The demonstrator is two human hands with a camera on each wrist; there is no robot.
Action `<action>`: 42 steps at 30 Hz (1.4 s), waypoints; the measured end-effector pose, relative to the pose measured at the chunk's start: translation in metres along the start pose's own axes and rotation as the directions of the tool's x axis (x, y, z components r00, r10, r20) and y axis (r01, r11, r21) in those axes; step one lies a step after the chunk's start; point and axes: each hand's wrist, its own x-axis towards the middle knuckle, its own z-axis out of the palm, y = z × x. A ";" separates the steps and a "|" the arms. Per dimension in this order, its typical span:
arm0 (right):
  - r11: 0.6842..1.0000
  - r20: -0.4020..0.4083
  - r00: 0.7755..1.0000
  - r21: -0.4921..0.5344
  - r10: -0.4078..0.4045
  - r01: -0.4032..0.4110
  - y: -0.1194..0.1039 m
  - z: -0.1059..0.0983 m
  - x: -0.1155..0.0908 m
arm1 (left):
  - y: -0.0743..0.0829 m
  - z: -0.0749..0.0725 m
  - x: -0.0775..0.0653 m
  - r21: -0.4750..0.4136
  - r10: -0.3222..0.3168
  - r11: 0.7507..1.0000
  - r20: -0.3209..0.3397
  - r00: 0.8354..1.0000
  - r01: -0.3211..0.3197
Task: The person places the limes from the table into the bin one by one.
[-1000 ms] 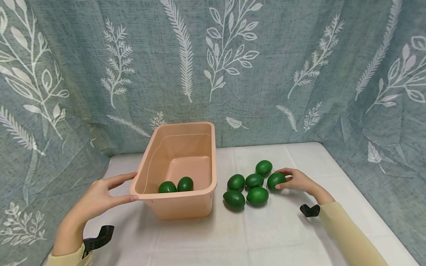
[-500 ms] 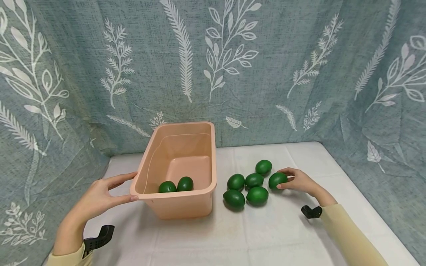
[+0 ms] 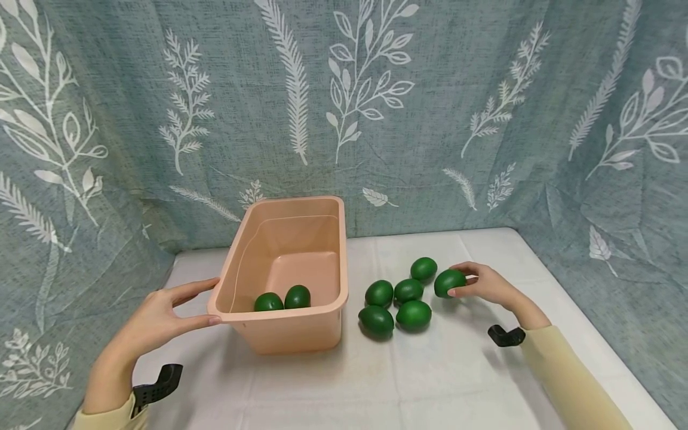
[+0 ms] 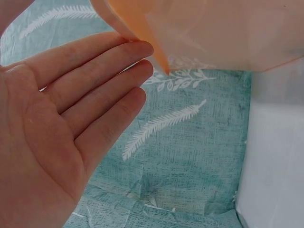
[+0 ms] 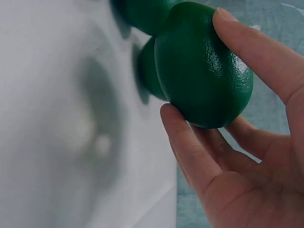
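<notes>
In the head view, a peach plastic tub (image 3: 290, 331) stands left of centre, with two green limes (image 3: 297, 297) at its near end. My left hand (image 3: 156, 319) holds its near-left corner, thumb on the near rim and forefinger on the left rim. The left wrist view shows the other fingers (image 4: 111, 102) straight beside the tub wall (image 4: 228, 33). Off to the right, my right hand (image 3: 486, 285) grips a green lime (image 3: 448, 283) between thumb and fingertips. In the right wrist view this lime (image 5: 204, 66) is apart from the cloth, its shadow below.
Several more limes (image 3: 412, 315) lie in a loose cluster on the white cloth (image 3: 322, 394), between the tub and my right hand. A blue-green curtain (image 3: 430, 119) with white leaf prints hangs behind and at both sides. Each wrist wears a black camera mount (image 3: 505, 336).
My right hand has drawn its lime slightly away from the cluster, then raised and tilted it off the cloth. My left hand keeps its place on the tub. The view has shifted slightly.
</notes>
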 end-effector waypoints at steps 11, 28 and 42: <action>0.999 -0.020 0.999 0.011 -0.046 0.047 -0.025 -0.010 0.000 | 0.002 0.000 0.000 -0.003 0.009 1.000 0.001 1.000 -0.009; 0.995 -0.029 0.997 -0.064 -0.073 0.071 -0.091 -0.020 0.015 | 0.003 -0.001 0.000 -0.003 -0.002 1.000 0.008 1.000 0.002; 0.992 0.015 0.993 -0.047 -0.121 0.121 -0.143 -0.024 0.034 | 0.002 -0.001 -0.001 0.011 0.008 1.000 0.003 1.000 -0.008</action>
